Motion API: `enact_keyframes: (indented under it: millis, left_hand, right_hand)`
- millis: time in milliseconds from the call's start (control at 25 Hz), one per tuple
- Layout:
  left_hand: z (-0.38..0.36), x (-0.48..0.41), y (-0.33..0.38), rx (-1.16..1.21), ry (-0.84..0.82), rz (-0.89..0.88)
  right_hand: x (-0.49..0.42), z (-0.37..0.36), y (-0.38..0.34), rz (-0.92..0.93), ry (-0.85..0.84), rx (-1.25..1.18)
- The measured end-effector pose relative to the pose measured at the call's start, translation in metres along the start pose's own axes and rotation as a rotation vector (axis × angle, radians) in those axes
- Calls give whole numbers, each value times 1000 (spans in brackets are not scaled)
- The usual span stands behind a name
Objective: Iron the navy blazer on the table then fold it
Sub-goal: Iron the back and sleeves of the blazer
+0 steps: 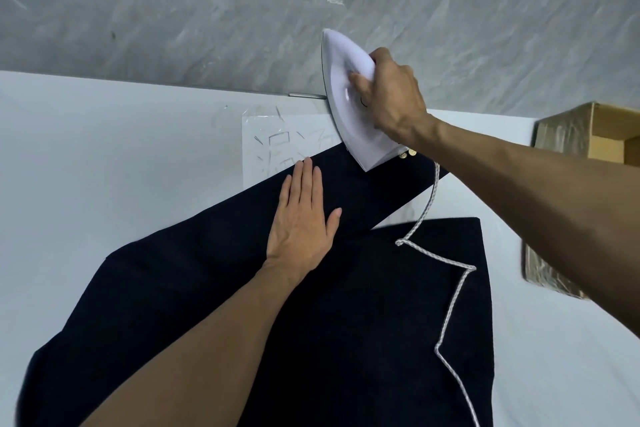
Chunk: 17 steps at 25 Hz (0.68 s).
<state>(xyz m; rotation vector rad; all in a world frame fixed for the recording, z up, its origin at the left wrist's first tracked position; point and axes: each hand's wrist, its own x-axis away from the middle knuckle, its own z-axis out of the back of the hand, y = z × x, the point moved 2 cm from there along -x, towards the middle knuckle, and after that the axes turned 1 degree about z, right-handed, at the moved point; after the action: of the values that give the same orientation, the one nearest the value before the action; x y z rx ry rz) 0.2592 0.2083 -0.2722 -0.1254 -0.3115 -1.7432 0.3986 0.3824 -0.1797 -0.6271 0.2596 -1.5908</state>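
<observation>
On the white desk (104, 149), beyond whose far edge a grey marbled surface (173, 10) is seen, the navy blazer (346, 322) is spread near, with one sleeve (363, 191) stretched far. The sleeve is pressed by the flat, straight-fingered left hand (301, 225). At the cuff, a white iron (349, 107) is gripped by the right hand (391, 94).
</observation>
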Motion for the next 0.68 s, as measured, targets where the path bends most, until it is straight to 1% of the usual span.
enact_keyframes:
  millis: [160, 280, 400, 560, 680]
  left_hand:
    - [-1, -1, 0, -2, -3, 6]
    - [-1, -1, 0, 0, 1, 6]
    - [-1, -1, 0, -8, -8, 10]
    - [0, -1, 1, -14, -19, 12]
    - [0, -1, 1, -23, -23, 8]
  right_hand:
    - [-1, -1, 4, 24, 39, 68]
    - [-5, 3, 9, 9, 51, 71]
    - [-10, 7, 7, -21, 21, 96]
    - [-9, 16, 0, -32, -40, 32]
    - [3, 21, 4, -8, -88, 104]
